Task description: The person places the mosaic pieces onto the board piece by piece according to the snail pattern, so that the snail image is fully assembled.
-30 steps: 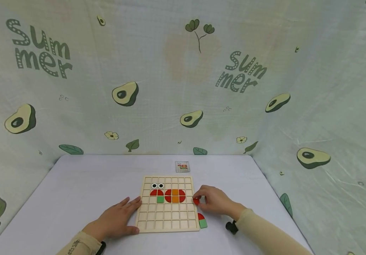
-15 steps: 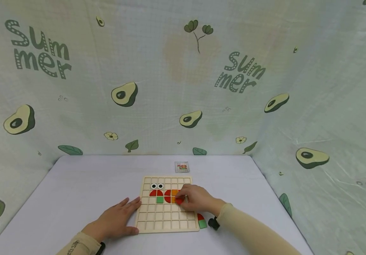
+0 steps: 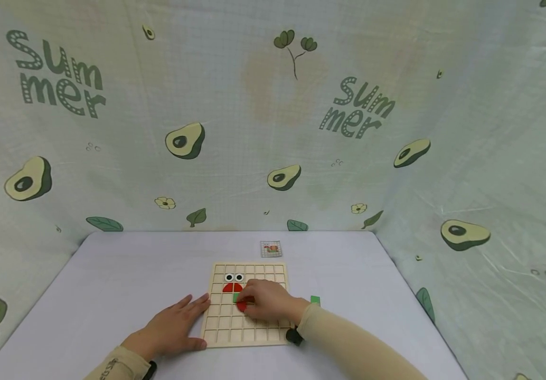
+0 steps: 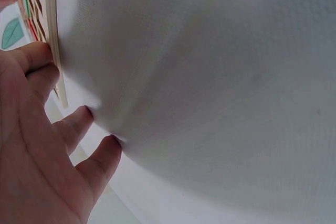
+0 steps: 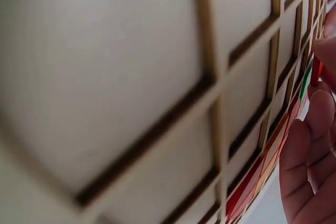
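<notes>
A light wooden grid board (image 3: 225, 335) lies on the white table. My left hand (image 3: 168, 324) rests at its left side with the fingers straight; in the left wrist view, fingertips (image 4: 39, 53) touch the board's edge. Over the board's middle, my right hand (image 3: 270, 301) pinches a red curved-edge tile (image 3: 242, 306) just below a green square tile (image 3: 236, 298). Above them sit two red tiles (image 3: 233, 287) and two eye tiles (image 3: 234, 277). The right hand covers the red and orange tiles in the head view; a few show in the right wrist view.
A small picture card (image 3: 271, 248) lies behind the board. A green tile (image 3: 315, 300) is on the table to the right, partly behind the right sleeve (image 3: 349, 338). A printed cloth (image 3: 235, 105) hangs behind and beside the table.
My right hand has carried the red tile leftward from the board's right edge to its middle. The left hand has stayed put. The tiles by the board's lower right corner are now hidden.
</notes>
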Tool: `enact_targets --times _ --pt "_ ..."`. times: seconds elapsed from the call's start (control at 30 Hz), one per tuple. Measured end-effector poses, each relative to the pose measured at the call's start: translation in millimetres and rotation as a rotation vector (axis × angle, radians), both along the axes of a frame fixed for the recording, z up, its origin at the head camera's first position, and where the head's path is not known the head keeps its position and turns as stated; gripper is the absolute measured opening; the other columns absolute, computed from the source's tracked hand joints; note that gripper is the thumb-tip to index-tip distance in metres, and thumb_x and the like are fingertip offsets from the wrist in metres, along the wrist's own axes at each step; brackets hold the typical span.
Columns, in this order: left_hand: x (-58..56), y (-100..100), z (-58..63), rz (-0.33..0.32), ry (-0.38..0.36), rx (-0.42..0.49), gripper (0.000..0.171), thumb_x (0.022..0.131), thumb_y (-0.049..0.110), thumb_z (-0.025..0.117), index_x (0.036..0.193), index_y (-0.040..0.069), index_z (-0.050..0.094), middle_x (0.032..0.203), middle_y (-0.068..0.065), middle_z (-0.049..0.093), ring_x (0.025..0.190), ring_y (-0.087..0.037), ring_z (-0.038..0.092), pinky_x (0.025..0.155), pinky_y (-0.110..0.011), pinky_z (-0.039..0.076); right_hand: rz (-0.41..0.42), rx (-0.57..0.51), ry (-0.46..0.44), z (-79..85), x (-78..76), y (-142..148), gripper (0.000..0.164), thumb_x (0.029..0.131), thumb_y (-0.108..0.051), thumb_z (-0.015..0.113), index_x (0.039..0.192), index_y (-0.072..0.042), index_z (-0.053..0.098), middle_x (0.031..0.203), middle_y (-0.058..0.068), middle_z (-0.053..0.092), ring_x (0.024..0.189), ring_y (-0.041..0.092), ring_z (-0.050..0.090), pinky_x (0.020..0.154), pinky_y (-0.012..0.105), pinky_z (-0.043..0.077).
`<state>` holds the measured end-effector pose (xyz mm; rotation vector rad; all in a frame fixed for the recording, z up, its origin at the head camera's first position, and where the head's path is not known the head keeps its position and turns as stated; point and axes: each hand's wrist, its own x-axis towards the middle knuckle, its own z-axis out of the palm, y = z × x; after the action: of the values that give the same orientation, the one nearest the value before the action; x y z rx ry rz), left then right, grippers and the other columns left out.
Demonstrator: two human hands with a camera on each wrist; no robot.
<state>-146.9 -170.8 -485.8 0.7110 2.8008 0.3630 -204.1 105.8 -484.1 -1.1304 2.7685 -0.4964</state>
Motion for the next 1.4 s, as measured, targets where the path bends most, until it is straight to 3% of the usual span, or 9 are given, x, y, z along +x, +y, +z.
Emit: enact_targets --times 0.2,0.93,1.2,1.4 --pt "0.5 0 1.8 0.006 -0.008 0.003 0.093 0.076 0.064 0.074 0.148 0.012 0.048 0.156 -0.003 0.041 0.140 -0.045 0.033 0.107 -0.060 0.036 0.018 0.017 0.026 -8.1 -1.8 -7 0.024 0.089 -0.027 0.072 0.112 -0.031 0.075 0.096 -0.019 0.056 0.076 -0.002 0.048 0.063 0.017 0.043" --pt "1.5 -1 1.9 -0.004 0.002 0.012 0.092 0.077 0.064 0.074 0.148 0.011 0.048 0.156 -0.003 0.041 0.140 -0.045 0.034 0.106 -0.062 0.037 0.022 0.039 0.032 -6.4 -0.9 -8 0.023 0.090 -0.029 0.073 0.112 -0.030 0.074 0.097 -0.019 0.057 0.077 -0.002 0.049 0.065 0.016 0.044" --pt "0.1 -2 -2.8 -0.020 0.016 0.010 0.092 0.077 0.065 0.072 0.148 0.012 0.048 0.155 -0.004 0.041 0.139 -0.046 0.034 0.106 -0.062 0.036 0.023 0.025 0.039 -2.1 0.0 -6 0.024 0.090 -0.028 0.073 0.113 -0.030 0.075 0.097 -0.018 0.058 0.077 -0.003 0.049 0.065 0.016 0.044" --pt "1.3 0 -1.0 0.010 0.003 0.007 0.093 0.076 0.064 0.074 0.149 0.013 0.048 0.156 -0.003 0.040 0.141 -0.044 0.033 0.108 -0.060 0.035 -0.026 -0.015 0.021 12.0 2.0 14 0.026 0.089 -0.025 0.074 0.114 -0.026 0.075 0.101 -0.015 0.062 0.081 0.002 0.053 0.069 0.019 0.046"
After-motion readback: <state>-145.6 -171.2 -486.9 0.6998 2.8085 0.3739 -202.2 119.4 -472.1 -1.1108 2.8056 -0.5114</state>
